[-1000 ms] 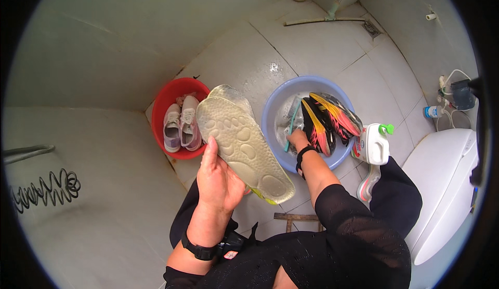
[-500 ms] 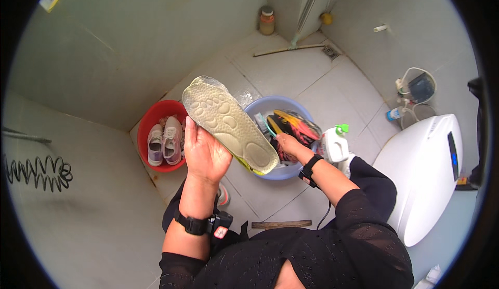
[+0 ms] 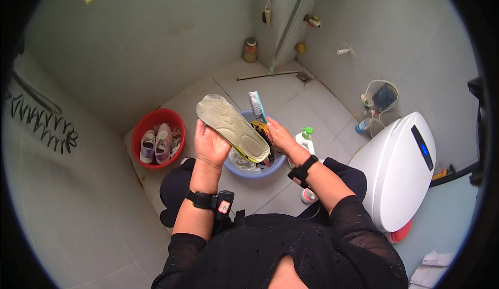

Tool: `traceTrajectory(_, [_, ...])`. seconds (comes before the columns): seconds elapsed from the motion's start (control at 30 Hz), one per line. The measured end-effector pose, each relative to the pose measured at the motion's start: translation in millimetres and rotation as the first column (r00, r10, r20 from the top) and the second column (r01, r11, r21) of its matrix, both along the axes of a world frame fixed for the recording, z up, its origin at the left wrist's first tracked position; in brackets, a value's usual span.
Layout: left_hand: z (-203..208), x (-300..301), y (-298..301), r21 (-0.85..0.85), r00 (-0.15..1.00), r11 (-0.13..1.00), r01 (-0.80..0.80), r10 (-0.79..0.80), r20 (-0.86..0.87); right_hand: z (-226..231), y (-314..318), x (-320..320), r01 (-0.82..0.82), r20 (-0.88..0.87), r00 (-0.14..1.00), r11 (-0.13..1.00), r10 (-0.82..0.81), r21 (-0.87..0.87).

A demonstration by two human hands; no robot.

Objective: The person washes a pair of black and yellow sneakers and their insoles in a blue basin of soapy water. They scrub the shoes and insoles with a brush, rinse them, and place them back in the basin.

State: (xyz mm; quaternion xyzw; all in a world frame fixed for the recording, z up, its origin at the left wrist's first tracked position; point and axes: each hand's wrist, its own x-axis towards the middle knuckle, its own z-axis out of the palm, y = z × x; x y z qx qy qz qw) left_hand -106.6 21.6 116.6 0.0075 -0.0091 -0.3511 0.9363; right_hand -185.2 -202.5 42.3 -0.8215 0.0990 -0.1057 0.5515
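Note:
My left hand [image 3: 210, 146] is closed around the side of a pale, wet-looking shoe insole [image 3: 234, 128], its moulded, footprint-patterned face turned up and a yellow-green edge showing. In my right hand [image 3: 280, 135] is a scrub brush [image 3: 255, 105] with a teal back and pale bristles, held upright just right of the insole and apart from it. Below both hands stands a blue basin [image 3: 249, 173] with sudsy water. Dark, colourful shoes [image 3: 263, 129] in it are mostly hidden by the insole and my right hand.
A red basin [image 3: 136, 146] with white-and-lilac shoes [image 3: 163, 143] stands at left by the wall. Beside the blue basin is a white bottle with a green pump top [image 3: 305, 139]. A white toilet [image 3: 395, 175] is at right; a floor squeegee [image 3: 270, 74] leans at the back.
My right hand has come up out of the blue basin with the brush, which is now beside the insole. The insole in my left hand sits lower over the basin. The whole view has shifted.

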Motion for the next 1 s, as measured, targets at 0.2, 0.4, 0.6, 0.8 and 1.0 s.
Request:
traceTrajectory(0.2, [-33,-20,-31,0.101,0.998,0.995,-0.019,0.024,-0.054,77,-2,-43,-0.172,-0.083,0.983,0.974,0.161,-0.148])
traceTrajectory(0.4, [-48,-11,-48,0.126,0.984,0.976,0.176,-0.174,-0.027,123,32,-71,-0.232,-0.230,0.968,0.683,0.095,-0.693])
traceTrajectory(0.6, [-49,-16,-56,0.190,0.946,0.934,0.303,-0.318,0.057,123,45,-44,-0.132,-0.155,0.988,0.538,0.004,-0.833])
traceTrajectory(0.8, [-51,-13,-59,0.358,0.935,0.882,0.306,-0.349,0.061,115,41,-13,-0.136,-0.173,0.985,0.595,-0.006,-0.792])
traceTrajectory(1.0, [-50,-10,-53,0.405,0.988,0.901,0.154,-0.141,-0.062,116,64,-82,-0.341,-0.360,0.929,0.562,0.081,-0.754])
